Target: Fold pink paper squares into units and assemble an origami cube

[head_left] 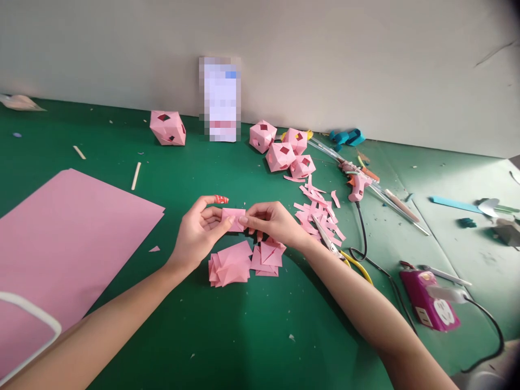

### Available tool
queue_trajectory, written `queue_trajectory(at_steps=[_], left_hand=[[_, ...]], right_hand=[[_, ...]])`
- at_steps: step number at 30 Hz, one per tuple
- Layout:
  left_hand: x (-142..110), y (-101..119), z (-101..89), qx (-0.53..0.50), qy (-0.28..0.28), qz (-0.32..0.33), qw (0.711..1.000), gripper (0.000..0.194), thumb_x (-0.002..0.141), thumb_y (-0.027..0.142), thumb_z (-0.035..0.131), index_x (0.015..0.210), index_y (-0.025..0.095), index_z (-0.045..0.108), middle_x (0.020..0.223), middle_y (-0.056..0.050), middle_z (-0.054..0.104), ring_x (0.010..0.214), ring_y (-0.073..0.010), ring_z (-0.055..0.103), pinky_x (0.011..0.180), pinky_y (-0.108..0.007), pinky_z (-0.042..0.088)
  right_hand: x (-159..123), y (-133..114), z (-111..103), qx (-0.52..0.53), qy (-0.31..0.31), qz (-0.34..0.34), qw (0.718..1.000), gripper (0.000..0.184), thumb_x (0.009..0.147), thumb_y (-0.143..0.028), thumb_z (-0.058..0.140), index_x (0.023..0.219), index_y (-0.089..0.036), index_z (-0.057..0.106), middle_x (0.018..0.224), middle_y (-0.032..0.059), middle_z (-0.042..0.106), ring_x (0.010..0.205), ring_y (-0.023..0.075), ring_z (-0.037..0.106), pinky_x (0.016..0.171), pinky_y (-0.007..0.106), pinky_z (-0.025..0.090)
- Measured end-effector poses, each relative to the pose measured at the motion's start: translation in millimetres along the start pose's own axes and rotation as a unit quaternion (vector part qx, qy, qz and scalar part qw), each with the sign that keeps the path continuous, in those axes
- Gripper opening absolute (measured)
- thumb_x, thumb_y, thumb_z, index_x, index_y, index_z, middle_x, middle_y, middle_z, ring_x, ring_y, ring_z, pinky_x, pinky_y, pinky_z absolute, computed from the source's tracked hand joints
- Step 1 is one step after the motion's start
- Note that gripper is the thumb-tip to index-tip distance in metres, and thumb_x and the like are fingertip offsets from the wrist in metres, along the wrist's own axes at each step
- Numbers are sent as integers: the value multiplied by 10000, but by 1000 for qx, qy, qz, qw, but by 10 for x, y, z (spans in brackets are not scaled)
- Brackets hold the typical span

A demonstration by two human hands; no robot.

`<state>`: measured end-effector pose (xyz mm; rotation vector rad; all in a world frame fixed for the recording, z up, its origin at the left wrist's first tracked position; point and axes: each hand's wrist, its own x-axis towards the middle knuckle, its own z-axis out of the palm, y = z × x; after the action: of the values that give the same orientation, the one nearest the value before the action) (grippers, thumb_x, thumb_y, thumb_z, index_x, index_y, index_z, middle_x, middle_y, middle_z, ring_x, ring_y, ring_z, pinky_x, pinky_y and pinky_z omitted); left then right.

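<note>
A small folded piece of pink paper [234,213] is held up between both hands over the green table. My left hand [200,234] pinches its left side, thumb on the front. On its right side, my right hand [273,221] grips it between thumb and fingers; some of those fingertips are partly hidden. Just below the hands lies a loose pile of folded pink papers [231,264]. Beside that pile, to the right, a smaller stack of folded pink squares [268,260] lies under my right hand.
Large pink sheets [81,233] cover the left. Several pink paper polyhedra [280,156] and another one [167,129] stand by the wall. Paper scraps [319,211], yellow-handled scissors [329,238], a pink glue gun [358,187] and a purple power adapter [430,303] lie right. A blurred phone-like panel [220,100] stands behind.
</note>
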<state>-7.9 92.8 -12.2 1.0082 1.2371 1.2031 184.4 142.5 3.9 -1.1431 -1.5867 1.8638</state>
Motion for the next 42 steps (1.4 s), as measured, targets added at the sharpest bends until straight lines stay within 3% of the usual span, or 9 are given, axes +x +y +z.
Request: queue_trajectory(at_steps=[7,18,28,38,42], left_hand=[[-1,-3,-11,34,-5,8,999,301,760,316,800,978,178,645,863,-42,733,814,-192,729,748,-312,622],[-7,-11,-19,40,-17,1,999,331,761,301,803,1029,196,641,872,-29,730,838,-180,719,782,-298,606],[0,47,7,42,-20,-11,999,349,704,232,784,989,194,588,857,-22,702,796,-172,698,728,-288,587],[-9,70,-1,35,-44,-35,998,423,695,218,780,1062,188,571,868,-12,693,756,-151,677,711,-283,571],[6,34,-14,6,-29,-24,999,414,706,218,783,1064,188,579,861,-9,692,776,-149,686,726,-273,580]], right_hand=[[0,21,9,2,10,3,1000,408,764,-536,786,787,-151,654,662,-8,640,490,73,572,433,179,466],[12,34,31,-4,19,-14,1000,414,783,-550,763,786,-168,604,646,-20,595,504,83,558,429,186,476],[-3,86,55,-75,16,-62,995,278,929,-427,600,800,-182,574,711,-12,593,571,85,535,496,189,465],[4,73,52,-90,35,-103,990,262,916,-404,629,799,-175,580,709,-26,567,557,72,513,470,175,449],[0,30,36,-67,8,-57,996,322,891,-478,658,806,-172,601,690,-23,578,535,78,528,441,183,449]])
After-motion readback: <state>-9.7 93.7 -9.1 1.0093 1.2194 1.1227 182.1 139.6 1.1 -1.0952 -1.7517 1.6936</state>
